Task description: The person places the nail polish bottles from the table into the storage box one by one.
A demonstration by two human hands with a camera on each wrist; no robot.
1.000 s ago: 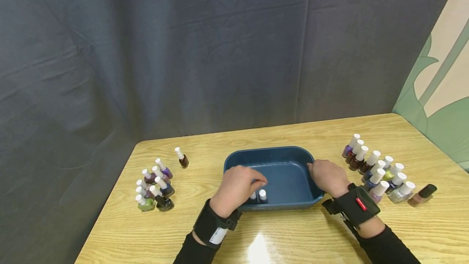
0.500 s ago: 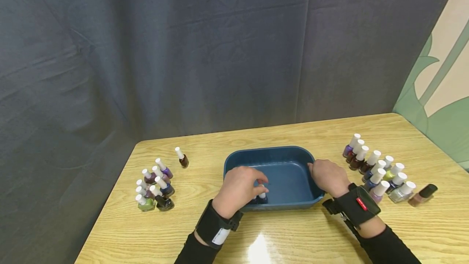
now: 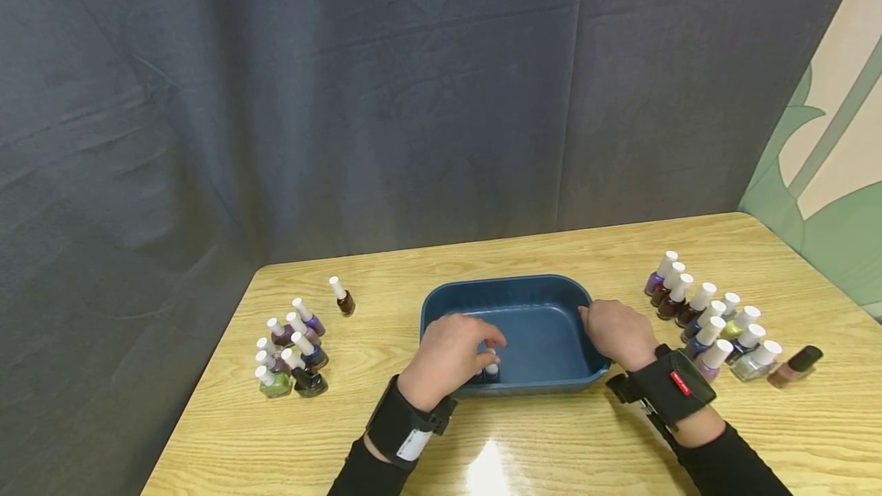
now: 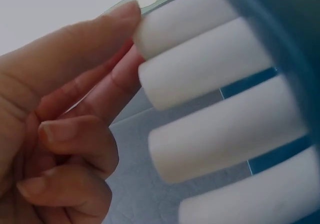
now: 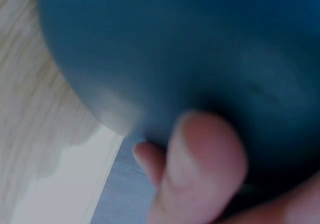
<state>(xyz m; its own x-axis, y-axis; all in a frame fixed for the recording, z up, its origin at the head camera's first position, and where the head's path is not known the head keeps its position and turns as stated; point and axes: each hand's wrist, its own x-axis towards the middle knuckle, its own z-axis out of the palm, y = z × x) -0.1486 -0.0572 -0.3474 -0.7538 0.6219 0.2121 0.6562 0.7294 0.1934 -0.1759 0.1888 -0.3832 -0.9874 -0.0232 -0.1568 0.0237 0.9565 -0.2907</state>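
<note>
A dark blue tray [image 3: 540,339] lies on the table, with several white-capped nail polish bottles along its near-left side. My left hand [image 3: 448,350] is inside it and hides most of them. In the left wrist view, thumb and index finger pinch the white cap [image 4: 185,23] of the endmost nail polish bottle [image 3: 491,370]; the other fingers are curled. More white caps [image 4: 220,129] line up beside it. My right hand [image 3: 616,331] grips the tray's right rim, its thumb [image 5: 205,159] against the tray wall in the right wrist view.
A cluster of nail polish bottles [image 3: 292,347] stands at the left, with one dark bottle [image 3: 344,301] apart behind it. Rows of bottles [image 3: 710,320] stand at the right, near a black-capped one [image 3: 795,366]. A grey curtain [image 3: 427,113] hangs behind the table.
My left hand's fingers have come down onto the end bottle's cap, and that bottle has shifted slightly left toward the others. My right hand has stayed on the rim.
</note>
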